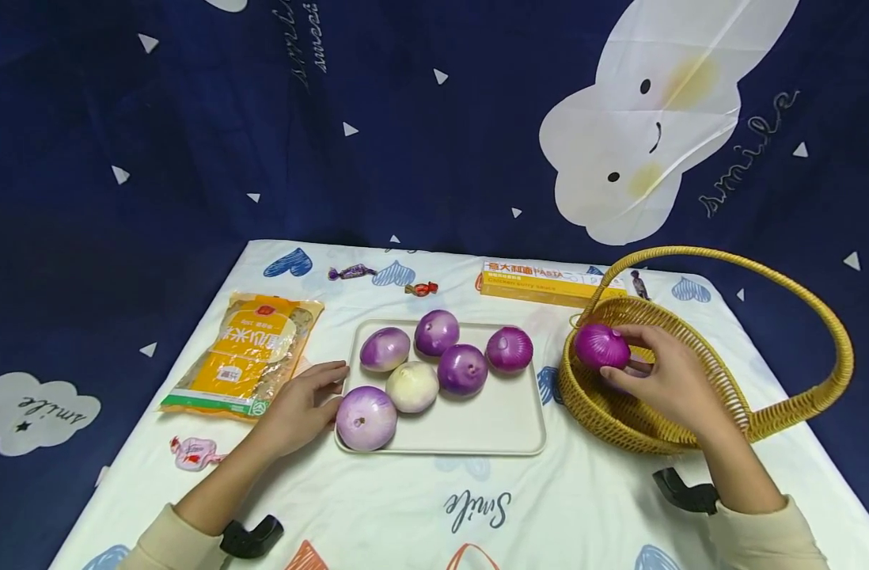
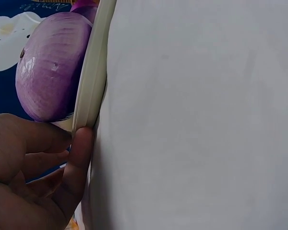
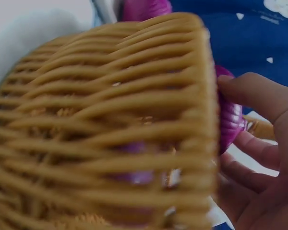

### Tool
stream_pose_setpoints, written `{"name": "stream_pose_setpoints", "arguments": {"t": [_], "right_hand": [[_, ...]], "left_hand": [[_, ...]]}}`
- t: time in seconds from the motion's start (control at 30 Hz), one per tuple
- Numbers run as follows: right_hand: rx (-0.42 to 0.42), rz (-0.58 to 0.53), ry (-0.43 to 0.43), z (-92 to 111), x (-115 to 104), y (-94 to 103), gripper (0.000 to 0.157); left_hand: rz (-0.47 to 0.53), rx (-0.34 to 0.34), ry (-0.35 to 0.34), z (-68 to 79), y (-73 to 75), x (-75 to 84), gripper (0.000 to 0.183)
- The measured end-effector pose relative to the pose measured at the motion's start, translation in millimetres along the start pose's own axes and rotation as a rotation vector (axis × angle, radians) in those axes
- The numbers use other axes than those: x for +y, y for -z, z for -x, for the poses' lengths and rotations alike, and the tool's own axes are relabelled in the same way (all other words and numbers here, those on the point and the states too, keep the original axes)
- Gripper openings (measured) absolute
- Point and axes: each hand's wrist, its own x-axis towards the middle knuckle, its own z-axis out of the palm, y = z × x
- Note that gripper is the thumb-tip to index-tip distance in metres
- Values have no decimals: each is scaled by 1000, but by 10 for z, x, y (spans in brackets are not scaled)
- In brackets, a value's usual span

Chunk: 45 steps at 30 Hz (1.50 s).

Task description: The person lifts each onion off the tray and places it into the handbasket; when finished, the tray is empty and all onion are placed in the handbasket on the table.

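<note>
My right hand holds a purple onion between thumb and fingers, over the near-left rim of a wicker basket. In the right wrist view the basket wall partly hides that onion; more purple shows through the weave. My left hand touches the left edge of a cream tray with thumb and fingers spread slightly apart. Several onions sit on the tray, among them a large pale purple onion beside the left thumb, a whitish onion and a dark purple onion.
Left of the tray lies a bag of grain, with a pink wrapped candy below it. At the back are a purple candy, a red candy and a yellow pasta box. The basket's tall handle arches up on the right.
</note>
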Motion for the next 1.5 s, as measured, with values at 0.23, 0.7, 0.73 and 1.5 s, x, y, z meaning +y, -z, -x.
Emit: {"name": "stream_pose_setpoints", "arguments": {"t": [0.23, 0.7, 0.73, 1.5], "right_hand": [[-52, 59, 24, 37, 136, -136, 55], [-40, 108, 7, -32, -27, -136, 55], [2, 92, 13, -51, -78, -113, 53], [-125, 256, 102, -392, -872, -1142, 62]], "left_hand": [[-3, -4, -4, -25, -3, 8, 44], [-16, -3, -16, -63, 2, 34, 44], [-22, -2, -15, -66, 4, 36, 44], [0, 20, -34, 11, -15, -13, 45]]}}
